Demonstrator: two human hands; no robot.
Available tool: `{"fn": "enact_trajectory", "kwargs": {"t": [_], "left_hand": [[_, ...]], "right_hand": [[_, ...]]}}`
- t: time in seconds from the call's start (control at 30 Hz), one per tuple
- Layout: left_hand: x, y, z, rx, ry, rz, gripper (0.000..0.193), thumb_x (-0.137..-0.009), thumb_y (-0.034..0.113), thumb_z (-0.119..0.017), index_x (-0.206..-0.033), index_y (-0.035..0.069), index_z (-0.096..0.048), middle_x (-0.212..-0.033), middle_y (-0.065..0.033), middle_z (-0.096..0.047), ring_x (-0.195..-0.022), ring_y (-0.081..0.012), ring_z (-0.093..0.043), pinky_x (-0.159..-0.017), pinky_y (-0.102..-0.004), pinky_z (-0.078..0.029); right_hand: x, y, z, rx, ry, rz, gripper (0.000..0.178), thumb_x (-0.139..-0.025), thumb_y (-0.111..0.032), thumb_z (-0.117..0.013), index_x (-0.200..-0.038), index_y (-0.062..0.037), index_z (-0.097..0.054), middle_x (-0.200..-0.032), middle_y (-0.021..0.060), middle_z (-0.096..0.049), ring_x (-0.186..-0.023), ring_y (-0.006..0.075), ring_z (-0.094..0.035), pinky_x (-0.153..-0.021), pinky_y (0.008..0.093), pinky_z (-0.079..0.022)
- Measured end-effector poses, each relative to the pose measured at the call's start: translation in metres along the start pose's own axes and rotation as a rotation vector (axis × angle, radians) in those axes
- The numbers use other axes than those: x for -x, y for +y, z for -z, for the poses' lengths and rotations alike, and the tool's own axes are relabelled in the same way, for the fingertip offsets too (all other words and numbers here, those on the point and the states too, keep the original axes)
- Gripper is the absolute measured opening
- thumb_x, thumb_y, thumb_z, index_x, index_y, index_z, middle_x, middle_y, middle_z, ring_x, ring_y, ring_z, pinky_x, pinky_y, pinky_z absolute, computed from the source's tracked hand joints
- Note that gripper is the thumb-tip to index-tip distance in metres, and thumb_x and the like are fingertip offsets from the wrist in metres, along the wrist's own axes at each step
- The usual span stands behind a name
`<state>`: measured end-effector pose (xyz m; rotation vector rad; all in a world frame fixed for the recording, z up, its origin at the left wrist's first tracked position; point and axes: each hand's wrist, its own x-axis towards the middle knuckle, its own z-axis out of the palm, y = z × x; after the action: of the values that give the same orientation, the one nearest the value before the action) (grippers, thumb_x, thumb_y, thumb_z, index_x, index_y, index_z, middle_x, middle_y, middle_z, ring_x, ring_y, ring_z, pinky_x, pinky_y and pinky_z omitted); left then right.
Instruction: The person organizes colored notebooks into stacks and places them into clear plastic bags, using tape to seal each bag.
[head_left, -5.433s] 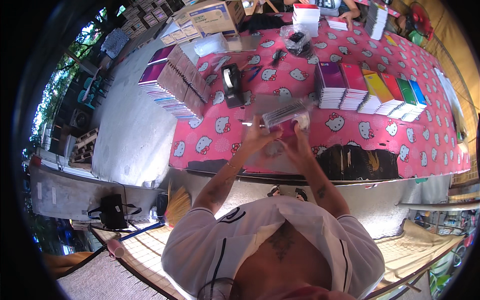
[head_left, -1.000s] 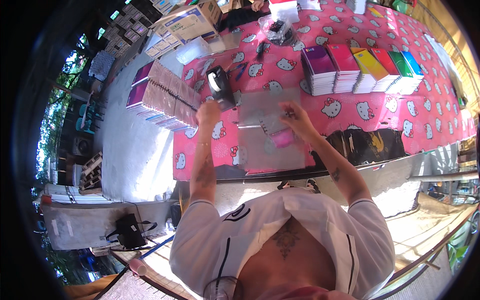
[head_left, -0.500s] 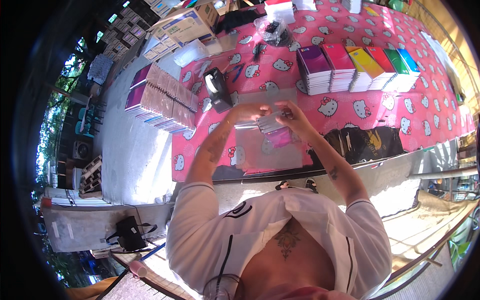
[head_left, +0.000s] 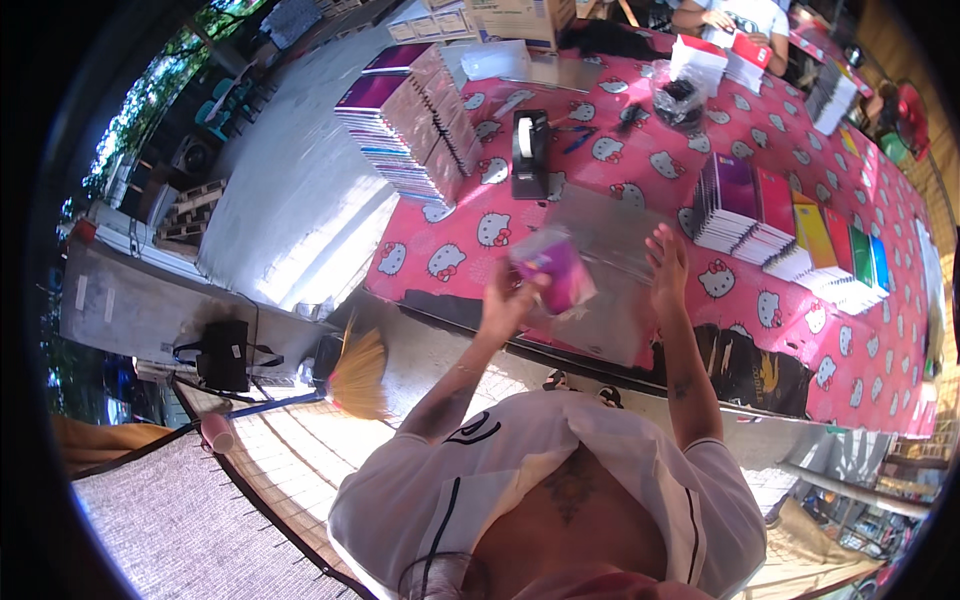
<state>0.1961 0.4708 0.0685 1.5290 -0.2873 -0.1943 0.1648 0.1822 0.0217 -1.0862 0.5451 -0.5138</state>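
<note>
My left hand (head_left: 510,303) grips a purple notebook pack (head_left: 562,278) wrapped in clear plastic, held tilted over the near edge of the table. My right hand (head_left: 668,268) is raised to the right of the pack, fingers stretched out and nothing in it. Beneath and between the hands lies a clear plastic sheet (head_left: 612,232) on the pink patterned tablecloth (head_left: 440,262). A black tape dispenser (head_left: 530,172) stands beyond the pack. Further left, wrapped spiral notebooks (head_left: 398,140) rise in a tall double stack.
At right stands a row of notebook stacks in purple (head_left: 728,200), pink, yellow, red, green and blue. A bag of black coils (head_left: 680,103) sits farther back, near blue-handled pliers (head_left: 577,138). Across the table a co-worker (head_left: 735,22) handles red notebooks. A broom (head_left: 357,378) leans below left.
My hands were together over the pack on the sheet; now they are apart. The left has carried the pack up and toward me, and the right has let go. The view has swung.
</note>
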Motion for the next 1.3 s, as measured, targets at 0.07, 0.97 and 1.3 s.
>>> {"fn": "enact_trajectory", "kwargs": {"t": [0.07,0.97,1.3], "left_hand": [[0.000,-0.016,0.061,-0.144,0.322,-0.019,0.068,-0.089,0.028,-0.075,-0.138,-0.002,-0.039,-0.116,-0.0194,-0.062,-0.106,-0.0227,-0.062,-0.086,-0.0371,-0.054],[-0.011,0.064,-0.382,-0.550,-0.801,-0.936,0.052,-0.091,0.028,-0.068,-0.136,0.006,-0.055,-0.146,-0.0219,-0.043,-0.134,-0.0374,-0.045,-0.109,-0.0505,-0.038],[-0.046,0.057,-0.646,-0.902,-0.672,-1.082,0.032,-0.092,0.012,-0.058,-0.123,0.006,-0.065,-0.128,-0.0141,-0.063,-0.127,-0.0310,-0.054,-0.110,-0.0482,-0.038]], "right_hand": [[0.005,-0.002,-0.001,0.046,-0.022,-0.024,0.047,-0.097,-0.047,-0.059,-0.126,-0.0105,-0.060,-0.121,0.0049,-0.061,-0.108,0.0170,-0.060,-0.091,0.0328,-0.044],[-0.036,-0.240,0.400,1.324,0.741,0.810,0.064,-0.081,-0.002,-0.060,-0.142,-0.0117,-0.046,-0.143,0.0162,-0.048,-0.131,0.0383,-0.045,-0.105,0.0504,-0.041],[-0.046,-0.314,0.481,1.390,0.514,0.714,0.035,-0.085,-0.001,-0.059,-0.119,-0.0106,-0.065,-0.114,0.0089,-0.063,-0.109,0.0296,-0.059,-0.091,0.0461,-0.047]]}}
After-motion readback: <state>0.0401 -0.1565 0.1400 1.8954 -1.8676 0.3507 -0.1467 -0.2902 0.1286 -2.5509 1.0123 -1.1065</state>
